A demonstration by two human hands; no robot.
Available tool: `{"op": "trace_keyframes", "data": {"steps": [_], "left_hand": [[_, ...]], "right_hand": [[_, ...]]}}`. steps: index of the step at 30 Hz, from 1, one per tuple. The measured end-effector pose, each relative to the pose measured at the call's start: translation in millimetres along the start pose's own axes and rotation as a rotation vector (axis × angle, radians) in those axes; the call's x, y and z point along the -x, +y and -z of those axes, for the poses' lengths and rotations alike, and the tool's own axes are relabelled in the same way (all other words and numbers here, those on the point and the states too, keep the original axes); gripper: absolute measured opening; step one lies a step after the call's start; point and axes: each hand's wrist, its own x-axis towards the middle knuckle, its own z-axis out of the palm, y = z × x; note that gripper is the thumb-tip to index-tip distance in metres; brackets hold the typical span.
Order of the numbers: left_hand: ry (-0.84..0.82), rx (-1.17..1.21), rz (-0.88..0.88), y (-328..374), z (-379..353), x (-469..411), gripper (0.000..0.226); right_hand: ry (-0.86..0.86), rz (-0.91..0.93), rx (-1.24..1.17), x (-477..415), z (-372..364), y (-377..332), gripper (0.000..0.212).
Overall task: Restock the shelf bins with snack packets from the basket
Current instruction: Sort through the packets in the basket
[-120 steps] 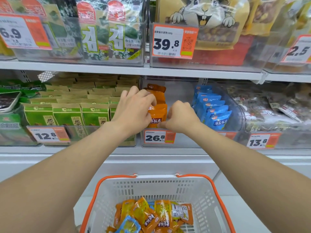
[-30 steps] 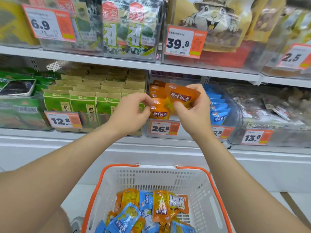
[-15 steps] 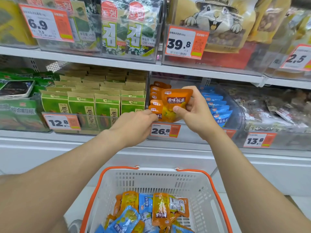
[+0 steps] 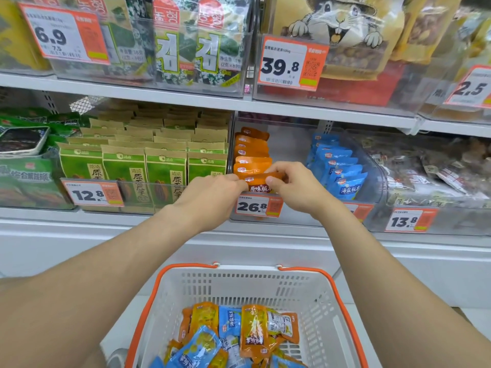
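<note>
Orange packet (image 4: 261,181) now lower, pinched between left hand (image 4: 212,196) and right hand (image 4: 299,191).

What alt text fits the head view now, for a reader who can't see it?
The left hand and right hand pinch an orange packet at the front of a clear bin's orange row. A white basket below holds more packets.

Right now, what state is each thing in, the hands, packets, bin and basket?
front orange packet, held at the front of the orange row.
left hand, pinches its left end.
right hand, pinches its right end.
orange row, standing in the clear bin.
blue packets, standing in a row beside it.
basket, holds loose orange and blue packets.
</note>
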Motion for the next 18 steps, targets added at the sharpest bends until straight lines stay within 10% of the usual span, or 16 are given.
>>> {"op": "trace_keyframes", "data": {"steps": [18], "left_hand": [[0.163, -0.013, 0.102, -2, 16, 2, 0.044]], "right_hand": [[0.236, -0.022, 0.18, -4, -22, -1, 0.022]]}}
